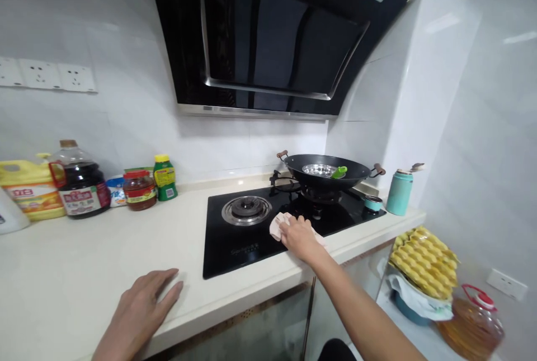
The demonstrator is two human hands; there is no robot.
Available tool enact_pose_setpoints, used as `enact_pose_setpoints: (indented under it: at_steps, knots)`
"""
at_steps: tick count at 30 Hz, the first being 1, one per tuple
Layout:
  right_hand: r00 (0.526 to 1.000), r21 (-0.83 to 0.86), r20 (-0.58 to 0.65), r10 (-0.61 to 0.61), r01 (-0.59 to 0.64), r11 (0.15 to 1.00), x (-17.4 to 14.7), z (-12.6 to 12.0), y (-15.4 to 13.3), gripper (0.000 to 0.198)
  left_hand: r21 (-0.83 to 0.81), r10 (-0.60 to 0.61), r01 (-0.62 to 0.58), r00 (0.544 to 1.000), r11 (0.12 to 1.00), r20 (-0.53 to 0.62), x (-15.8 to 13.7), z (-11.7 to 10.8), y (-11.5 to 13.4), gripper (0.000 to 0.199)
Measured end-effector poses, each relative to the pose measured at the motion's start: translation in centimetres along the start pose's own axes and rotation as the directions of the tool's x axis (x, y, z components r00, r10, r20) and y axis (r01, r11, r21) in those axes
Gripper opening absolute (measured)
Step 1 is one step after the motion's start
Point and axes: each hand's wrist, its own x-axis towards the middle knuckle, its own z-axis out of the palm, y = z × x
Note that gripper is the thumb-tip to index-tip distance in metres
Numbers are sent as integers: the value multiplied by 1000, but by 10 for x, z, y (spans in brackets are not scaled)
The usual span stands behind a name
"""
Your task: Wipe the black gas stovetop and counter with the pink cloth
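My right hand [300, 237] presses a pale pink cloth [277, 225] onto the black glass gas stove [237, 243], near its front edge. Fingers curl over the cloth, and part of it sticks out beyond the hand on the right. To the left of that hand lies the bare metal burner [246, 210]. My left hand [140, 308] rests on the white countertop [104, 249], left of the stove, with thumb and fingers apart and nothing held. On the right burner sits a black wok [352, 173] with wooden handles, a perforated steel strainer [319, 170] and a green handle [339, 172] inside.
Along the wall at left stand a yellow jug [33, 187], a dark sauce bottle [81, 182], a red-lidded jar [139, 192] and a green bottle [165, 177]. A teal canister [400, 193] is right of the stove. The range hood [277, 42] overhangs. Yellow egg trays [425, 263] and an oil jug [472, 322] sit lower right.
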Motion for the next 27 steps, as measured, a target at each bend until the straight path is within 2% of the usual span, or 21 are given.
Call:
enact_pose_setpoints:
  at_steps: [4, 7, 10, 12, 15, 19, 27]
  knots:
    - [999, 55, 25, -26, 24, 998, -25, -9, 36, 37, 8, -26, 26, 1000, 1000, 0, -2, -3, 8, 45]
    - [999, 190, 23, -41, 36, 981, -38, -20, 72, 33, 0, -45, 45, 999, 999, 25, -4, -4, 11, 46]
    - [992, 328, -17, 124, -112, 938, -42, -28, 115, 36, -9, -52, 52, 997, 999, 52, -4, -3, 11, 47]
    - [967, 260, -29, 252, -236, 936, -40, -29, 140, 43, -12, -50, 51, 997, 999, 57, -4, -2, 9, 48]
    - [934, 115, -9, 356, -353, 928, -34, -22, 163, 52, -7, -41, 42, 998, 999, 43, -5, 1, 7, 47]
    - [923, 27, 45, 383, -384, 923, -30, -6, 155, 55, 10, -25, 25, 999, 1000, 26, -5, 2, 6, 46]
    - [984, -41, 65, 163, -161, 986, -28, -2, 66, 48, -3, -33, 33, 999, 999, 36, -5, -2, 14, 47]
